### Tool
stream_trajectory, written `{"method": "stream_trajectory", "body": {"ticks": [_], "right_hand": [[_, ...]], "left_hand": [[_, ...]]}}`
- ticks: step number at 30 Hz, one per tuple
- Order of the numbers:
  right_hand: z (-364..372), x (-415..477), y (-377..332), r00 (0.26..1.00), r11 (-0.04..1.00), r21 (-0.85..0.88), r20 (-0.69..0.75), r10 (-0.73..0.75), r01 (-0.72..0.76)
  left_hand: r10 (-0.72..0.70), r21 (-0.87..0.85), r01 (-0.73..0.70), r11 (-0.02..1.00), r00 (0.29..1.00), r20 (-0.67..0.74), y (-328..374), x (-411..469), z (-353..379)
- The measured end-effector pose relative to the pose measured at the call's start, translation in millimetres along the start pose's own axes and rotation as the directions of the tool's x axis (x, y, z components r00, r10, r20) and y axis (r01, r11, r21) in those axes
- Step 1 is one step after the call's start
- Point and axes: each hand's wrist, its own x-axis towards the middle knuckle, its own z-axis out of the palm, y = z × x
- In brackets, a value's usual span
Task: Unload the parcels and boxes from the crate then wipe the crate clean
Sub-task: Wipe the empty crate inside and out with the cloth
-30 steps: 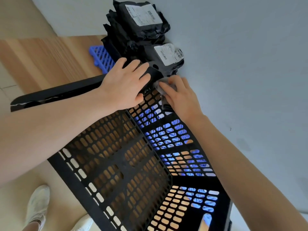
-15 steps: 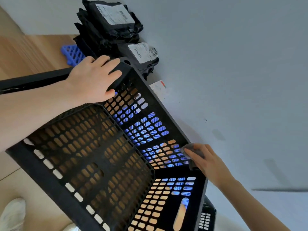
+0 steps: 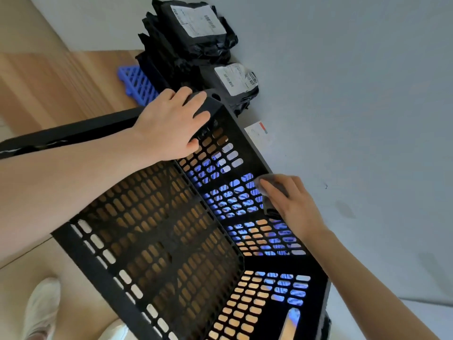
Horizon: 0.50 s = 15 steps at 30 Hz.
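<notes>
Since half a second ago the right hand (image 3: 294,207) has slid its grey cloth (image 3: 270,184) a little way back up the side wall towards the far corner. Black perforated crate (image 3: 157,241): tilted, fills the frame from centre to 6 o'clock. Left hand (image 3: 171,123): at 11 o'clock from centre, fingers curled over the crate's far corner, gripping it. The right hand: at 3 o'clock from centre, fingers bent over the cloth, pressing it on the wall's top edge. Black parcels (image 3: 196,30): stacked outside the crate at 12 o'clock, a smaller labelled parcel (image 3: 235,82) just below them. Blue grid (image 3: 137,82): at 11 o'clock on the wooden surface (image 3: 61,77). White shoe (image 3: 41,307): at 7 o'clock.
</notes>
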Motion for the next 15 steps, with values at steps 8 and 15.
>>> {"method": "stream_trajectory", "body": {"ticks": [8,15], "right_hand": [[22,125,-17,0.982,0.999,-0.003,-0.185,-0.034,0.034],[14,180,-28,0.984,1.0,-0.009,-0.177,-0.028,0.027]], "left_hand": [[-0.048,0.01,0.048,0.999,0.999,0.001,3,3,1],[-0.032,0.036,0.032,0.999,0.999,0.012,4,2,2]]}}
